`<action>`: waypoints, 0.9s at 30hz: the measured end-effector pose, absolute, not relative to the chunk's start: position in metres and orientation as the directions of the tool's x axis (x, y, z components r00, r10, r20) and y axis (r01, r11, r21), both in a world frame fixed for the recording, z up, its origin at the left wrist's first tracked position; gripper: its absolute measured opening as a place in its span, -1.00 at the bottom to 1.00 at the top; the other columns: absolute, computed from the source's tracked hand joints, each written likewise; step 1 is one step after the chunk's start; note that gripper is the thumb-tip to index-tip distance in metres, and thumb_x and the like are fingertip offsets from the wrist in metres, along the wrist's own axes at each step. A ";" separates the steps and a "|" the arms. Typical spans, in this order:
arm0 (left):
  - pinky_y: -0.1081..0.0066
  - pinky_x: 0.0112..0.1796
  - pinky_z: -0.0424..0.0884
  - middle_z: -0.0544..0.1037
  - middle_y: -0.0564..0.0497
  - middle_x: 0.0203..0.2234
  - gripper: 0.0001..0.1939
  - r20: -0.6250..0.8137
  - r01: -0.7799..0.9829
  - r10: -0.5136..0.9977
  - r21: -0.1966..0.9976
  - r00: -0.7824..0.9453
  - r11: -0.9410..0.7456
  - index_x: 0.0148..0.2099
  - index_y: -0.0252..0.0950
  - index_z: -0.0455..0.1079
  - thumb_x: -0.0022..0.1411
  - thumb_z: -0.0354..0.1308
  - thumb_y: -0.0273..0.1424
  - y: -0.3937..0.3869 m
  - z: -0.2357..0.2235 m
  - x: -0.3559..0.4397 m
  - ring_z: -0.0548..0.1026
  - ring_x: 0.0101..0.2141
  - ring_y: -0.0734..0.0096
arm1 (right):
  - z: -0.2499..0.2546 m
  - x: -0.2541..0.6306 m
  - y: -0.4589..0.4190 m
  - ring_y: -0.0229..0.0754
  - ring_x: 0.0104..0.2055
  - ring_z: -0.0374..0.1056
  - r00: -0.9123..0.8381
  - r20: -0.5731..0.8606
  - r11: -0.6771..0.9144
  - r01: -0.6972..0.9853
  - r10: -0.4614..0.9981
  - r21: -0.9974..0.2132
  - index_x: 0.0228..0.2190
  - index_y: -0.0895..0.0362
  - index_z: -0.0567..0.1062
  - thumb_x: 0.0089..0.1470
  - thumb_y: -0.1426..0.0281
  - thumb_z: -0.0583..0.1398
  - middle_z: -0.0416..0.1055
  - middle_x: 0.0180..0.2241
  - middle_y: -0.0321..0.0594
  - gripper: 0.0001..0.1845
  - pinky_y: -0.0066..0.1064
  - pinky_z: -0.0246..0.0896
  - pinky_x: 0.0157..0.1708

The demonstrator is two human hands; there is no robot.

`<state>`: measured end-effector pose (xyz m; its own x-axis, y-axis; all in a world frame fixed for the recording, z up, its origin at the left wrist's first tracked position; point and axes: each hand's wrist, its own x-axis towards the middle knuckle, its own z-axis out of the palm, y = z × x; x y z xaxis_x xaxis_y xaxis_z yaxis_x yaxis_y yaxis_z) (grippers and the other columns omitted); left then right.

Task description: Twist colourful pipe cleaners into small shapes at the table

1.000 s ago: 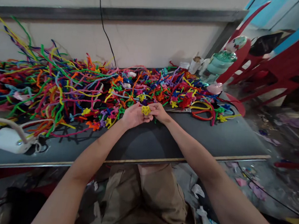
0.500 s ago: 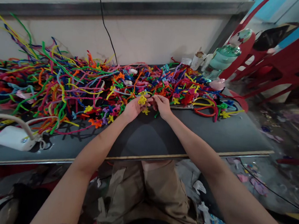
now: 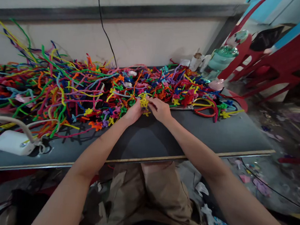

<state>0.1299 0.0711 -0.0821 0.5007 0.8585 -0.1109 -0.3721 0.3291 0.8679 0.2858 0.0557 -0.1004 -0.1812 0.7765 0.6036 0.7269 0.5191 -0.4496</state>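
A yellow pipe-cleaner flower (image 3: 144,102) is held between my two hands, over the front edge of a heap of colourful pipe cleaners (image 3: 84,82). My left hand (image 3: 134,112) is closed round its left side. The fingers of my right hand (image 3: 159,109) pinch it from the right. Just under the hands a bit of yellow shows, partly hidden. To the right of my right hand lie scissors (image 3: 205,111) with red and yellow handles, their blades pointing toward the hand.
A white box with a thick cable (image 3: 13,142) sits at the table's front left. At the back right stand a white cup (image 3: 196,61) and a teal bottle (image 3: 221,59). Red plastic chairs (image 3: 274,67) are beyond. The table's front edge (image 3: 145,160) runs above my lap.
My right hand has moved left onto the yellow flower and now pinches it. The left-hand fingers have closed around it, and the flower is turned more upright. The view has shifted slightly.
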 end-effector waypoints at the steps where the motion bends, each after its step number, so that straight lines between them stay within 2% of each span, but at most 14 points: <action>1: 0.22 0.10 0.32 0.46 0.03 0.10 -0.50 -0.111 -0.368 0.856 0.869 0.505 0.330 0.14 -0.16 0.38 0.46 -0.32 -0.20 0.071 -0.084 0.129 0.34 0.15 0.29 | -0.100 0.286 0.056 -0.14 -0.10 0.47 -0.199 0.591 0.505 0.757 0.782 -0.414 -0.03 0.09 0.52 0.27 0.36 0.05 0.55 -0.10 -0.12 -0.66 -0.37 0.35 -0.16; 6: 0.18 0.12 0.31 0.40 0.03 0.17 -0.54 -0.073 -0.340 0.849 0.895 0.524 0.287 0.17 -0.11 0.37 0.44 -0.24 -0.18 0.073 -0.091 0.127 0.29 0.19 0.25 | -0.101 0.287 0.057 -0.19 -0.20 0.49 -0.278 0.549 0.480 0.836 0.788 -0.267 0.00 0.07 0.52 0.28 0.39 0.03 0.57 -0.15 -0.15 -0.64 -0.46 0.31 -0.31; 9: 0.20 0.08 0.35 0.42 -0.04 0.15 -0.55 -0.060 -0.284 0.842 0.927 0.537 0.247 0.22 -0.16 0.32 0.41 -0.13 -0.17 0.075 -0.098 0.127 0.35 0.14 0.21 | -0.102 0.291 0.057 -0.22 -0.24 0.49 -0.298 0.556 0.492 0.837 0.776 -0.239 -0.05 0.06 0.56 0.26 0.43 0.03 0.59 -0.22 -0.17 -0.64 -0.49 0.27 -0.35; 11: 0.20 0.06 0.37 0.47 -0.09 0.10 -0.53 -0.061 -0.214 0.854 0.957 0.517 0.198 0.24 -0.21 0.30 0.37 -0.03 -0.18 0.075 -0.103 0.127 0.41 0.09 0.19 | -0.103 0.295 0.058 -0.24 -0.26 0.48 -0.312 0.563 0.517 0.819 0.766 -0.250 -0.10 0.05 0.59 0.24 0.46 0.03 0.59 -0.26 -0.19 -0.63 -0.50 0.26 -0.35; 14: 0.20 0.06 0.36 0.52 -0.08 0.03 -0.55 -0.014 -0.042 0.915 0.999 0.403 0.033 0.20 -0.21 0.35 0.31 0.07 -0.21 0.073 -0.106 0.126 0.46 0.01 0.21 | -0.105 0.297 0.060 -0.24 -0.30 0.46 -0.319 0.587 0.558 0.780 0.744 -0.283 -0.11 0.02 0.60 0.23 0.45 0.05 0.58 -0.32 -0.19 -0.64 -0.49 0.26 -0.36; 17: 0.23 0.01 0.38 0.58 -0.03 -0.07 -0.66 0.124 0.092 0.954 0.984 0.273 -0.154 0.06 -0.16 0.49 0.26 0.15 -0.26 0.069 -0.101 0.124 0.49 -0.04 0.22 | -0.105 0.296 0.059 -0.22 -0.35 0.44 -0.270 0.636 0.576 0.744 0.723 -0.338 -0.14 0.00 0.62 0.23 0.38 0.06 0.56 -0.38 -0.20 -0.66 -0.45 0.26 -0.38; 19: 0.28 -0.03 0.39 0.60 -0.02 -0.15 -0.75 0.231 0.113 0.953 0.960 0.197 -0.256 -0.07 -0.14 0.56 0.18 0.23 -0.32 0.067 -0.095 0.123 0.51 -0.08 0.24 | -0.104 0.293 0.057 -0.22 -0.36 0.44 -0.206 0.660 0.567 0.722 0.723 -0.396 -0.19 0.01 0.63 0.23 0.33 0.07 0.56 -0.40 -0.21 -0.68 -0.44 0.27 -0.37; 21: 0.33 -0.11 0.42 0.62 -0.01 -0.25 -0.82 0.279 0.114 0.950 0.948 0.143 -0.296 -0.19 -0.16 0.60 0.12 0.28 -0.34 0.065 -0.089 0.121 0.54 -0.20 0.27 | -0.102 0.290 0.054 -0.23 -0.39 0.43 -0.150 0.656 0.548 0.700 0.740 -0.459 -0.23 0.03 0.63 0.23 0.30 0.08 0.56 -0.41 -0.21 -0.69 -0.42 0.29 -0.36; 24: 0.39 -0.31 0.42 0.60 0.02 -0.47 -0.85 0.249 0.129 0.963 0.956 0.108 -0.262 -0.28 -0.24 0.60 0.10 0.29 -0.30 0.065 -0.086 0.120 0.51 -0.43 0.35 | -0.097 0.286 0.052 -0.20 -0.36 0.43 -0.161 0.605 0.527 0.691 0.780 -0.495 -0.20 0.08 0.59 0.23 0.28 0.06 0.56 -0.32 -0.16 -0.69 -0.38 0.32 -0.33; 27: 0.44 -0.42 0.35 0.54 0.06 -0.57 -0.83 0.251 0.156 0.966 0.953 0.068 -0.259 -0.35 -0.28 0.58 0.09 0.28 -0.29 0.064 -0.084 0.119 0.44 -0.53 0.42 | -0.090 0.285 0.050 -0.12 -0.20 0.44 -0.271 0.512 0.521 0.729 0.815 -0.444 -0.07 0.14 0.49 0.25 0.28 0.03 0.50 -0.09 -0.04 -0.65 -0.38 0.31 -0.38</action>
<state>0.1195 0.0641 -0.0844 0.0681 0.9656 0.2510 0.1556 -0.2588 0.9533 0.2845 0.0500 -0.0901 -0.2711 0.8153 0.5117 0.7289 0.5211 -0.4440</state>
